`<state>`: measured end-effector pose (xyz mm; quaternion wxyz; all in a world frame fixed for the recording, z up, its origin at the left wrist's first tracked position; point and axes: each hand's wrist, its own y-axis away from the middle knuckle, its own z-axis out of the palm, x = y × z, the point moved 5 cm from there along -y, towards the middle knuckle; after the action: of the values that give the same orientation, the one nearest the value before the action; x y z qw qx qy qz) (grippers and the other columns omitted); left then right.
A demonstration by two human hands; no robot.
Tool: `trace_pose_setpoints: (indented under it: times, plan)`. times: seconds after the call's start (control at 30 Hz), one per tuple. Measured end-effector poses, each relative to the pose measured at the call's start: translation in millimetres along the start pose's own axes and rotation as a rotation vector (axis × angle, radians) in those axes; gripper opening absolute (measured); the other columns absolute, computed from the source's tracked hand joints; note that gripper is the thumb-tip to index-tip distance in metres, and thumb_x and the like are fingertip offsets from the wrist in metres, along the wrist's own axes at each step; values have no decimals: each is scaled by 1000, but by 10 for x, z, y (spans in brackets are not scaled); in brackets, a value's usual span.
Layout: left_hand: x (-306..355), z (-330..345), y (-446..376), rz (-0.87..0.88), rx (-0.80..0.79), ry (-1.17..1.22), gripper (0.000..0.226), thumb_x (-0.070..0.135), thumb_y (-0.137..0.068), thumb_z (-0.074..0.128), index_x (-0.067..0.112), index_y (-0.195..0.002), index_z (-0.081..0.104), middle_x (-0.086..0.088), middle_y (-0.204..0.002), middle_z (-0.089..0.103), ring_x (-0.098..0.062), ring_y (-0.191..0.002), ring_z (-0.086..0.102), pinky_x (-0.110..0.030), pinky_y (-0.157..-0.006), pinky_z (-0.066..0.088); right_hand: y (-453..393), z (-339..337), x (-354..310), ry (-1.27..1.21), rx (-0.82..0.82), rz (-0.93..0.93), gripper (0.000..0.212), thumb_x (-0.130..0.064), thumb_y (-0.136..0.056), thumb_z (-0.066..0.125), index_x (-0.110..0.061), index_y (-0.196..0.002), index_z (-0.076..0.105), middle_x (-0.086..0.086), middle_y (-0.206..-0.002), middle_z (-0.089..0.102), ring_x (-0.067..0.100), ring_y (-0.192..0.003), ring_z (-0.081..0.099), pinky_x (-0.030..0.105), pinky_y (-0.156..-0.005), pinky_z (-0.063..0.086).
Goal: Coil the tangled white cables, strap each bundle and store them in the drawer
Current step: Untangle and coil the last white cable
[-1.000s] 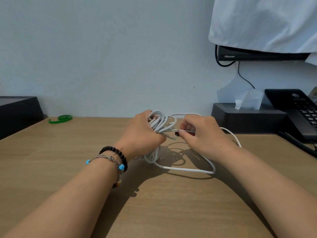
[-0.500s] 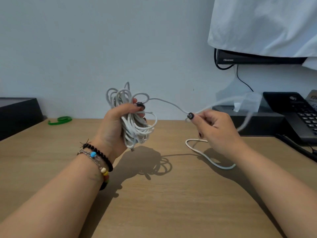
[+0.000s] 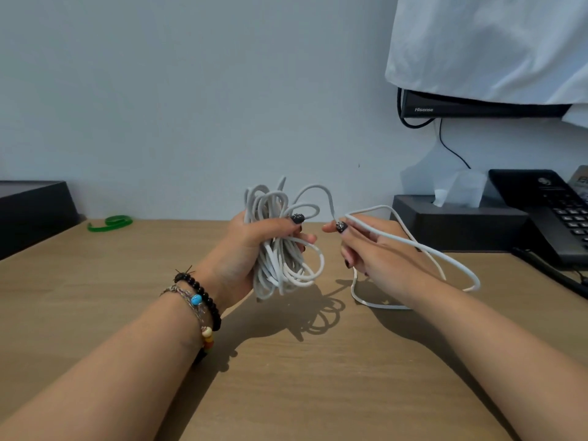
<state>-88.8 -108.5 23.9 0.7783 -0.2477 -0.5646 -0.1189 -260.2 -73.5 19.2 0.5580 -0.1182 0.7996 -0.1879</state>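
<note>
A tangled bundle of white cables (image 3: 280, 259) hangs above the wooden desk (image 3: 286, 377), gripped round its middle by my left hand (image 3: 251, 249). One loose strand arcs from the bundle's top to my right hand (image 3: 372, 249), which pinches it between thumb and forefinger. From there the white strand (image 3: 445, 259) loops over the back of that hand and down to the desk on the right. A green strap (image 3: 109, 222) lies curled at the desk's back left. No drawer is in view.
A black box (image 3: 35, 211) stands at the far left edge. A dark tissue box (image 3: 458, 224) and a black desk phone (image 3: 547, 211) stand at the back right. A cloth-covered monitor (image 3: 477, 106) hangs on the wall above them.
My left hand lifted the bundle off the desk. My right hand drew a strand out to the right, then came back close to the bundle, leaving the strand slack.
</note>
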Motion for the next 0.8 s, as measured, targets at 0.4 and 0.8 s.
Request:
trace_pose_setpoints:
  times: [0.4, 0.8]
  plan:
    - [36, -105, -7, 81, 153, -55, 27, 8, -66, 79, 8, -90, 66, 0, -57, 56, -16, -55, 51, -28, -55, 51, 28, 188, -18, 173, -29, -132, 26, -21, -103, 45, -33, -105, 68, -6, -61, 55, 6, -59, 51, 29, -66, 50]
    - [-117, 70, -19, 24, 6, 37, 23, 0, -73, 63, 13, -89, 73, -9, -101, 75, -22, -84, 71, -37, -68, 59, 88, 232, -123, 315, -102, -177, 30, -15, -102, 46, 4, -83, 59, 9, -67, 53, 13, -57, 41, 32, -55, 37]
